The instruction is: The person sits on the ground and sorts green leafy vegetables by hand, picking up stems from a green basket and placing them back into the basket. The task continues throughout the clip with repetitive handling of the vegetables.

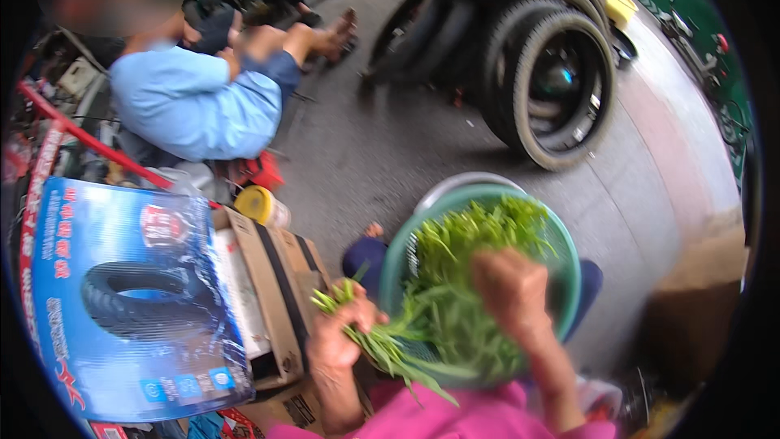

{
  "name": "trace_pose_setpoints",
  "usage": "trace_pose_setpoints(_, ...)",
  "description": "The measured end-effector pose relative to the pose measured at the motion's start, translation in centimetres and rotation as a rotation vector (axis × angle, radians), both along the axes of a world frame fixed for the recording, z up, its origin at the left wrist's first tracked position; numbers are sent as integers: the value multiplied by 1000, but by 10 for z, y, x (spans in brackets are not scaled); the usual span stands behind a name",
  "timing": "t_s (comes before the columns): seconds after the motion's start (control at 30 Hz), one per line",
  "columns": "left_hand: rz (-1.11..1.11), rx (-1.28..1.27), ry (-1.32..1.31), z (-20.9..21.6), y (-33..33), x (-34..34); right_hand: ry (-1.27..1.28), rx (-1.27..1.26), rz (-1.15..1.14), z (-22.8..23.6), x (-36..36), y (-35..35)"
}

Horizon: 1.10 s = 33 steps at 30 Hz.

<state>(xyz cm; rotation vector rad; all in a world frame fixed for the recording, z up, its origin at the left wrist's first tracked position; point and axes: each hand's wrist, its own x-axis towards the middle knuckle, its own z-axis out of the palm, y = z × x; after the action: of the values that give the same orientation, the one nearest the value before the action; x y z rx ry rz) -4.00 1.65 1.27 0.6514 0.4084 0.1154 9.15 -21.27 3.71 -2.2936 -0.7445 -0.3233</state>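
Observation:
My left hand point(335, 340) is closed around a small bunch of long-stemmed leafy greens point(392, 351). Their cut stem ends stick out at its upper left, and the leaves trail down to the right. My right hand point(512, 289) is curled like a fist above the green plastic colander point(573, 280). Motion blurs it, and anything between its fingers is hidden. Loose leafy greens point(455, 242) are heaped in the colander, which rests over my lap between my knees. Behind its far edge shows the rim of a metal basin point(465, 180).
At left are a blue box point(146, 219) with a tyre picture and an opened cardboard box point(272, 301). Beyond them stands a yellow-lidded tub point(258, 206). A person in light blue point(191, 97) sits far left. Tyres point(561, 89) stand ahead; a brown carton point(691, 317) is at right.

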Motion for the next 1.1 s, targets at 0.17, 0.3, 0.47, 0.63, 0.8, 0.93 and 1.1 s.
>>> trace_pose_setpoints(0.17,-174,-70,-30,1,-1,-14,-3,-358,-70,-62,4,37)
trace_pose_setpoints(0.3,-60,247,59,-17,-13,-8,-61,-281,-89,-46,4,28)
trace_pose_setpoints(0.47,-143,654,231,1,-45,5,255,-52,68,18,-30,7)
trace_pose_setpoints(0.63,-217,693,45,14,-72,20,460,58,136,31,-55,0)
trace_pose_setpoints(0.8,-269,621,175,29,-80,25,526,85,163,27,-62,-13)
trace_pose_setpoints(0.93,-333,701,130,13,-73,21,431,324,56,37,-56,-27)
trace_pose_setpoints(1.1,-476,834,48,-9,-79,26,103,215,198,32,-44,-33)
